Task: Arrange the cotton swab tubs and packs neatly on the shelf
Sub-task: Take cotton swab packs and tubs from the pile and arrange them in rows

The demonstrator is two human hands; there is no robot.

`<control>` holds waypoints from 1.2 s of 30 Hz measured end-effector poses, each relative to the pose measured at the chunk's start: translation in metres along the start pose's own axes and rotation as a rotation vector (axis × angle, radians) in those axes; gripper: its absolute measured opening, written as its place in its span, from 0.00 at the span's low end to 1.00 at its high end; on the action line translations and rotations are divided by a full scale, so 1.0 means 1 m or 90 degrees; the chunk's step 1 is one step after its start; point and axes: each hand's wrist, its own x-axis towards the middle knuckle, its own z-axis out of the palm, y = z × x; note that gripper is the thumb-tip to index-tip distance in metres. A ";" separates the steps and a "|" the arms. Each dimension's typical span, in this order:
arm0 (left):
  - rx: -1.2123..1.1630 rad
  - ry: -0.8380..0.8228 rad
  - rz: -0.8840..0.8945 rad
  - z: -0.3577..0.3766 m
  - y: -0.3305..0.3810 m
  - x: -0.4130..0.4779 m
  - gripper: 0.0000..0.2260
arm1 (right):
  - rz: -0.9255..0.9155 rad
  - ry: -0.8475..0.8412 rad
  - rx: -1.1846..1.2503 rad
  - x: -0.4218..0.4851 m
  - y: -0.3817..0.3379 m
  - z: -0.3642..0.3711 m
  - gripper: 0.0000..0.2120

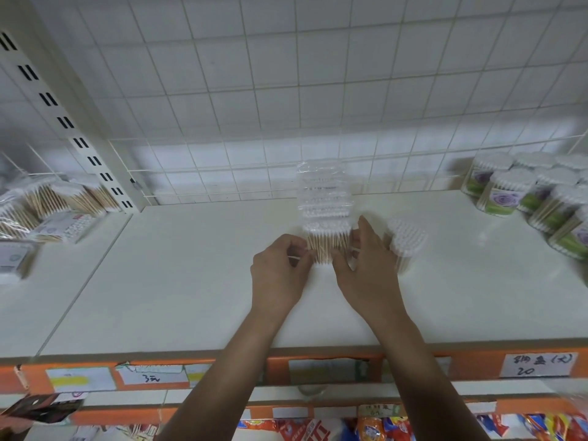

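Note:
A row of clear cotton swab packs (324, 198) with wooden sticks runs back across the middle of the white shelf (178, 281). My left hand (280, 272) pinches the nearest pack's left edge with curled fingers. On the pack's right side my right hand (366, 265) holds it, thumb in front and fingers alongside. A clear round tub of swabs (407, 243) stands just right of my right hand. Several green and purple labelled tubs (521, 192) are grouped at the shelf's far right.
Loose swab packs and boxes (47, 211) lie on the neighbouring shelf section at left, past a slotted upright (73, 128). A wire grid (286, 122) backs the shelf. Orange price strips (318, 367) line the front edge, with snack bags (375, 428) below.

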 end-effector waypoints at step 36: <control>-0.012 0.028 0.204 0.112 0.096 -0.043 0.26 | 0.009 -0.031 0.166 -0.004 0.066 -0.120 0.24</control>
